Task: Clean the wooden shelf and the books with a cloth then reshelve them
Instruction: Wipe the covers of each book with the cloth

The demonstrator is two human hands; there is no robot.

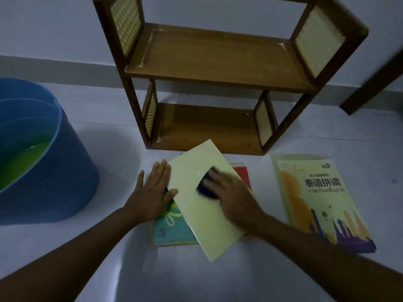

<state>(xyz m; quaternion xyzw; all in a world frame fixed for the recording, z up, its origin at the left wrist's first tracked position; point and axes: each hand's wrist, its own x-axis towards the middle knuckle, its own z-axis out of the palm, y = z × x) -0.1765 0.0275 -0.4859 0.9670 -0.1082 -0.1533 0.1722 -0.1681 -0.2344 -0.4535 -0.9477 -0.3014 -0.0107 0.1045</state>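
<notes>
Wiping pale book (pixel 202 205) at six o'clock of wooden shelf (pixel 218 68): right hand (pixel 231 192) pressing dark cloth (pixel 207 188), left hand (pixel 154 188) flat, steadying. Next, probably: flipping, then reshelving.

— What do you see of me on your feed?

— Two forearms coming up from the bottom edge, both bare: no sleeve or cuff anywhere along them.

— Anything on the wrists?

— I see no watch, band or bracelet. The left hand (pixel 152 190) is sharp enough to show bare fingers, no rings, no glove.

— And the other?

— The right hand (pixel 231 192) is ungloved too, but its fingers are blurred, so I can't check them for rings.
</notes>
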